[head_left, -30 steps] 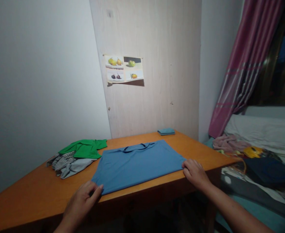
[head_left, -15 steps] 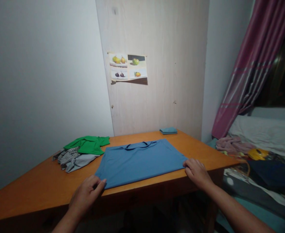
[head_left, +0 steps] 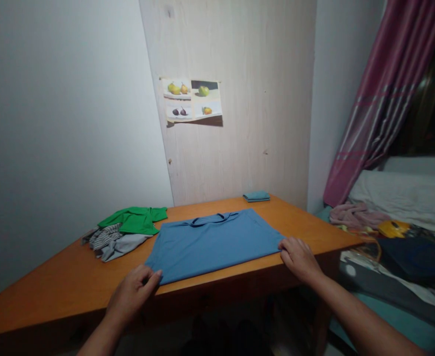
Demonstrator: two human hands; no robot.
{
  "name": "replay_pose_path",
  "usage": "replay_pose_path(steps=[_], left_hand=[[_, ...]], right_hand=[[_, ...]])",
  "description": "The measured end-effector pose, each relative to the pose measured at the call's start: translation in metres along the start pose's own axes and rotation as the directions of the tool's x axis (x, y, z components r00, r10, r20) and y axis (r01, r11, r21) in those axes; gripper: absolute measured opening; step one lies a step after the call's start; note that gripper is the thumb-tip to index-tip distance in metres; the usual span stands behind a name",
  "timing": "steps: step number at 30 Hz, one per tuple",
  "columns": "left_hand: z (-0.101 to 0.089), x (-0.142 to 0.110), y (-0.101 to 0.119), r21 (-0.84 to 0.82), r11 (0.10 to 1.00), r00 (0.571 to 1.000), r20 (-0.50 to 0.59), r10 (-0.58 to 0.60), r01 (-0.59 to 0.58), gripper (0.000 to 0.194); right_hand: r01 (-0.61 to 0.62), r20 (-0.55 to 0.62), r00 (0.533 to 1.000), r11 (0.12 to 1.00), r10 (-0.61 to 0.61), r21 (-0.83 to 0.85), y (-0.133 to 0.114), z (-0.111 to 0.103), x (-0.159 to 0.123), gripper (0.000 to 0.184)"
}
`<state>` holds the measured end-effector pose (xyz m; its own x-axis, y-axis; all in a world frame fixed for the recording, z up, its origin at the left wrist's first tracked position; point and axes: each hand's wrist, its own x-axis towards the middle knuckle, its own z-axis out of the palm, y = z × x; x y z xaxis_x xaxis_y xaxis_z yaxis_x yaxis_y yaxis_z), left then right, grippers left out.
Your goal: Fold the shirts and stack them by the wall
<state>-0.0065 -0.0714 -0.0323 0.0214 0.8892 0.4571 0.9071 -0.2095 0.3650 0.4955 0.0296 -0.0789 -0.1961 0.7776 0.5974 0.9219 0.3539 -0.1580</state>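
Observation:
A blue T-shirt lies flat and folded over on the wooden table, its dark-edged neckline toward the wall. At its near left corner, my left hand pinches the fabric between thumb and fingers. My right hand is closed on the near right corner, fingers curled over the cloth. Between the two hands the near edge of the shirt runs straight, close to the table's front edge.
Left of the shirt is a loose pile with a green garment, a striped one and a grey one. A small folded blue-green cloth sits at the back. A bed with a dark blue item stands to the right.
Both hands keep their hold on the shirt's near corners. The shirt lies almost as before; the view has shifted slightly.

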Motion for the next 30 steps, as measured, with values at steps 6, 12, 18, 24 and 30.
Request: replay_pose_path(steps=[6,12,18,24,30], left_hand=[[-0.0021,0.0009,0.0016,-0.017,1.000,1.000,0.000,-0.009,0.009,0.046],[-0.0039,0.0004,0.0054,-0.021,0.999,1.000,0.000,-0.025,0.025,0.047],[-0.0037,-0.0006,0.0045,-0.015,1.000,1.000,0.012,-0.024,0.024,0.048],[-0.0031,0.0002,0.0014,-0.019,1.000,1.000,0.015,-0.012,0.012,0.048],[-0.0028,0.0010,-0.0009,-0.008,1.000,1.000,0.022,-0.017,0.017,0.048]], right_hand=[[-0.009,0.007,1.000,1.000,0.009,0.002,-0.0051,-0.0054,-0.0005,0.017],[0.001,-0.006,1.000,1.000,-0.001,0.007,-0.0031,-0.0030,0.0000,0.018],[0.019,-0.017,1.000,1.000,-0.019,-0.001,0.0014,0.0002,-0.0002,0.018],[0.025,-0.018,1.000,0.999,-0.025,-0.021,0.0032,-0.0009,-0.0008,0.019],[0.021,-0.009,1.000,0.999,-0.021,-0.033,0.0022,-0.0036,0.0001,0.020]])
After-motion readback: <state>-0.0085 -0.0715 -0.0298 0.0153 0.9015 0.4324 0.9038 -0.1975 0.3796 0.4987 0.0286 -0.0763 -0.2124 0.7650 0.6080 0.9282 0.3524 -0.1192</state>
